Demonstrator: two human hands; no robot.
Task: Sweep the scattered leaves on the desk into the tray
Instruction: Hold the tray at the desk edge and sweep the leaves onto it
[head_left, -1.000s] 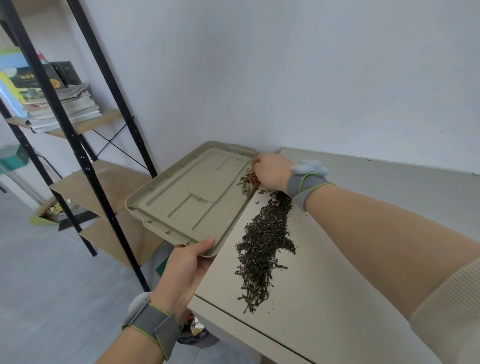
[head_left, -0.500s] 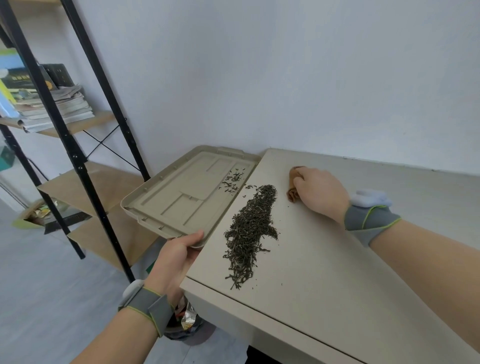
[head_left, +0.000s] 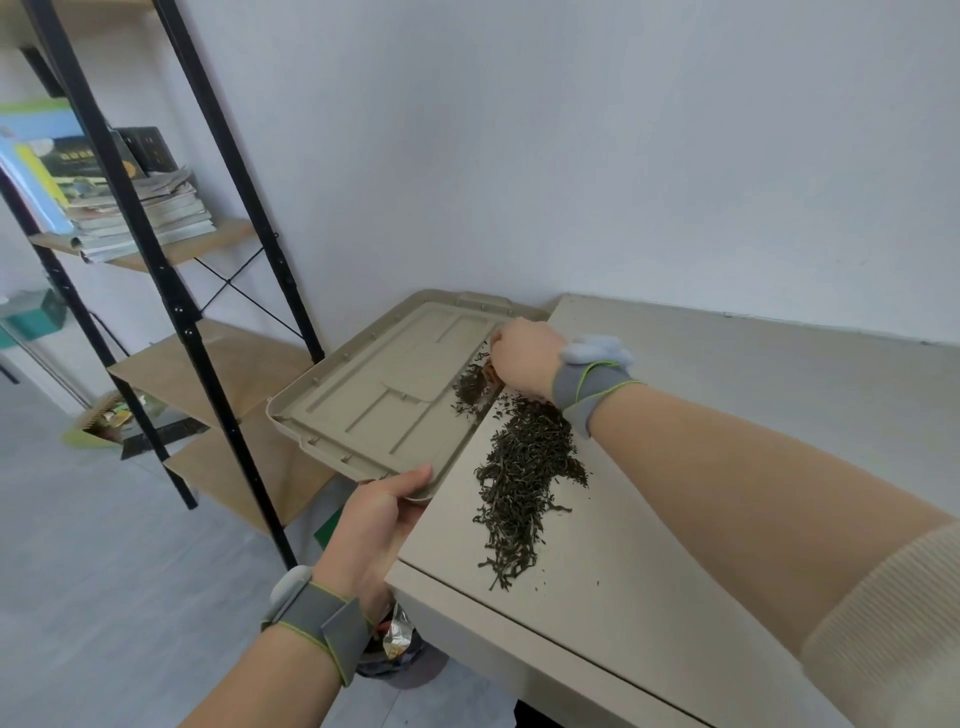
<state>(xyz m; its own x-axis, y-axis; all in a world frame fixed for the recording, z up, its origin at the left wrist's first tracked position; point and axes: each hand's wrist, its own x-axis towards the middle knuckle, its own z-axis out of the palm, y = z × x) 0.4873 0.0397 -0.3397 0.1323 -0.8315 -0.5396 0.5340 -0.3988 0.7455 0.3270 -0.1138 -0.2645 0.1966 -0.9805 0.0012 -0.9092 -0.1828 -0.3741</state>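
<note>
The tray (head_left: 363, 415) is gripped at its near corner by the left hand (head_left: 374, 519); at its right edge a brown tool (head_left: 489, 372) is clasped by the right hand (head_left: 524, 356), among leaves (head_left: 524, 457).

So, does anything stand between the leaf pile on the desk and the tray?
Nothing visible does. The left hand holds the tray against the desk edge, right beside the leaf pile. The right hand, gripping a small brown tool, is at the pile's far end, where some leaves already lie in the tray.
</note>
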